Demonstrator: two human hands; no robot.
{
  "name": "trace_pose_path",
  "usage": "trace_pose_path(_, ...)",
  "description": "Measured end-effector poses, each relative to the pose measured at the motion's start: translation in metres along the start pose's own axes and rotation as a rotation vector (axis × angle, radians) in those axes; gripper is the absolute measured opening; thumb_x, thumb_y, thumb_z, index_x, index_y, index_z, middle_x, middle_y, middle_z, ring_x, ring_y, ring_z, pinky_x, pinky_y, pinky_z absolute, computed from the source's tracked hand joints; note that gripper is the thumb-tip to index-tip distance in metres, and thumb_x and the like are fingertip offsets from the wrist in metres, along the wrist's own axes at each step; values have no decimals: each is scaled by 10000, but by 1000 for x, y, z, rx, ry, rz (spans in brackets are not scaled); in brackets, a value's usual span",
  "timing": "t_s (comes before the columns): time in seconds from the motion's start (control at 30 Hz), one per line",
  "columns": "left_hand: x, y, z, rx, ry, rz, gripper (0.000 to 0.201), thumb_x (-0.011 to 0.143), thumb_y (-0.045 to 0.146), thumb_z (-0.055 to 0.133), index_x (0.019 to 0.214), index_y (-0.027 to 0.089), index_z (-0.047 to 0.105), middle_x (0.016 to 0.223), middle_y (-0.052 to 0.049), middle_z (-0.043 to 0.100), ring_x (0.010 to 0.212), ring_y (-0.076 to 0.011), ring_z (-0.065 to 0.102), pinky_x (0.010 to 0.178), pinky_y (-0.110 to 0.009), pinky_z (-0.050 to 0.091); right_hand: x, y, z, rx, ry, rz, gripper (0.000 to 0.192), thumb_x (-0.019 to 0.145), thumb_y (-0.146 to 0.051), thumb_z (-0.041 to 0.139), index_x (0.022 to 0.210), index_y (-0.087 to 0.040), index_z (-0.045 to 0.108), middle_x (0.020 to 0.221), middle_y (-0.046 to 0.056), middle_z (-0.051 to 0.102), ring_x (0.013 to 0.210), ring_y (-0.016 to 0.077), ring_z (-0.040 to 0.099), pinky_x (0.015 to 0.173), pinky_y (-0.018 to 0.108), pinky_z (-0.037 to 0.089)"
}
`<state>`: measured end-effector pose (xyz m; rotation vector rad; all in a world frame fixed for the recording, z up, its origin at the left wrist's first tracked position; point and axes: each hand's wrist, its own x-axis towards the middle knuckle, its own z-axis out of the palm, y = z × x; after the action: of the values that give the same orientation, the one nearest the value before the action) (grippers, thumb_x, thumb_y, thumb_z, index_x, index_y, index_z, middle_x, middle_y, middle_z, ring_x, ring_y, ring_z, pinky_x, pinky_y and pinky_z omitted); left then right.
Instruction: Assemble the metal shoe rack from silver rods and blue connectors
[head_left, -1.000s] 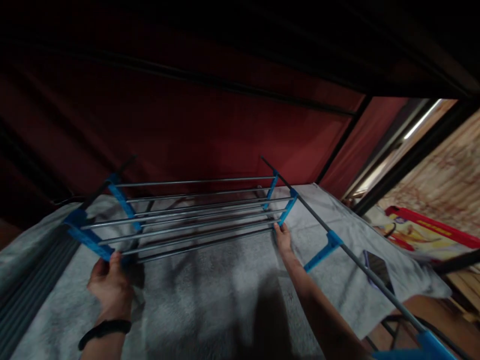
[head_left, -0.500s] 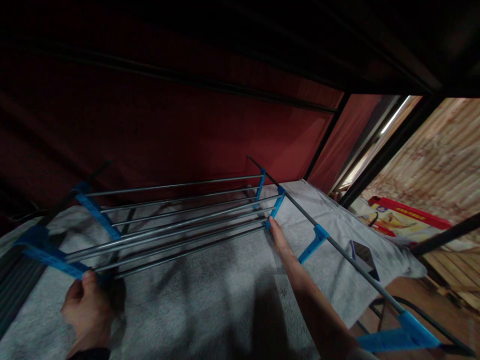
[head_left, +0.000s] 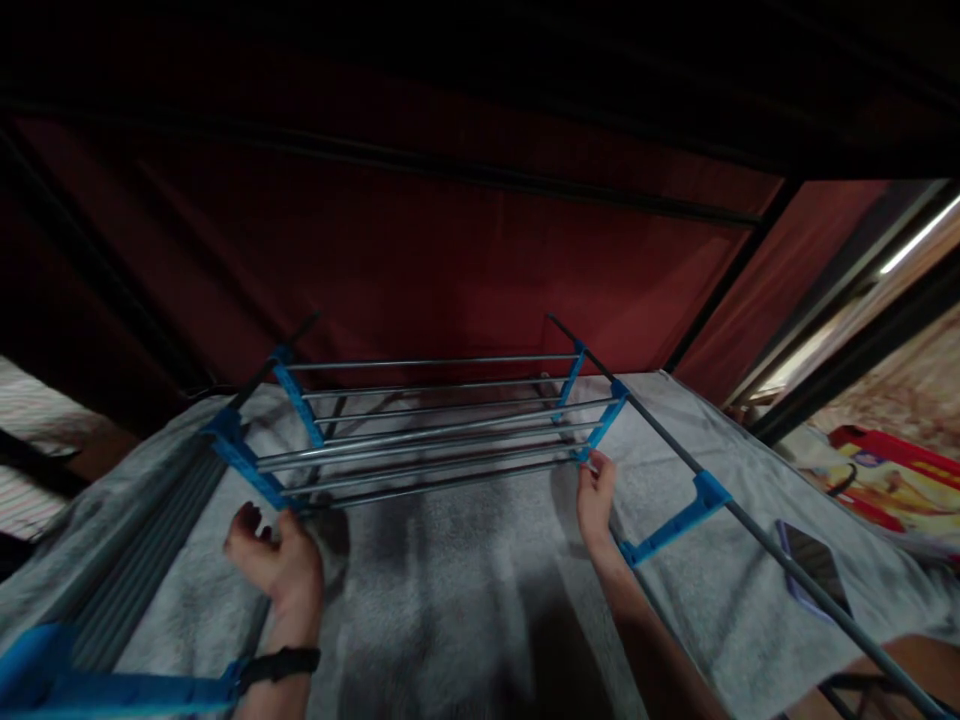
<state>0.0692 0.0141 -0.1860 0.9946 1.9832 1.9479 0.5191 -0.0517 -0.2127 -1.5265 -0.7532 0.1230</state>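
Note:
A rack of grey metal tubes (head_left: 442,430) joined by blue plastic brackets stands on a grey cloth (head_left: 442,580). My left hand (head_left: 277,555) is just below the lower end of the left blue bracket (head_left: 251,470), with fingers apart and nothing in them. My right hand (head_left: 596,500) has its bent fingers at the lower end of the right blue bracket (head_left: 600,425), closed on that end. Long side poles (head_left: 664,430) run from the back towards me through the brackets. Another blue bracket (head_left: 675,520) sits nearer me on the right pole.
Several loose grey tubes (head_left: 157,540) lie at the left, near another blue bracket (head_left: 112,690). A phone (head_left: 814,565) rests on the cloth at the right. Beyond it is a red and yellow box (head_left: 900,480). Dark metal frame bars and a red panel (head_left: 450,270) stand behind.
My left hand has let go of the left bracket and opened just below it. My right hand stays at the right bracket's lower end. The view has turned left, showing more of the left side.

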Motion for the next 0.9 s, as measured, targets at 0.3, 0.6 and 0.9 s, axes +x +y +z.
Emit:
trace_pose_path(0.3,-33,78,1,50,-273,584,471,911,297,562,1357,162,630,1479,-215,506,1451,-382,440,1234,-589,343,31,-128,11,7,-194,-527,256,955,-242,485,1144,-264,656,1203,80,623,1214,259,552,1120,484,416)
trace_pose_path(0.6,0,148,30,86,-257,550,424,898,190,535,1298,156,670,1451,-190,530,1435,-355,454,1249,-489,340,23,-171,63,-577,-672,-866,333,1040,-213,481,1326,-172,648,1325,134,684,1259,275,574,1170,478,372)
trace_pose_path(0.9,111,207,27,400,-332,328,447,845,166,610,1279,78,672,1352,-257,611,1370,-403,523,1177,-534,398,-8,-202,102,-802,-1002,-969,345,1095,-271,413,1354,-221,636,1358,120,678,1223,232,626,1075,388,440)
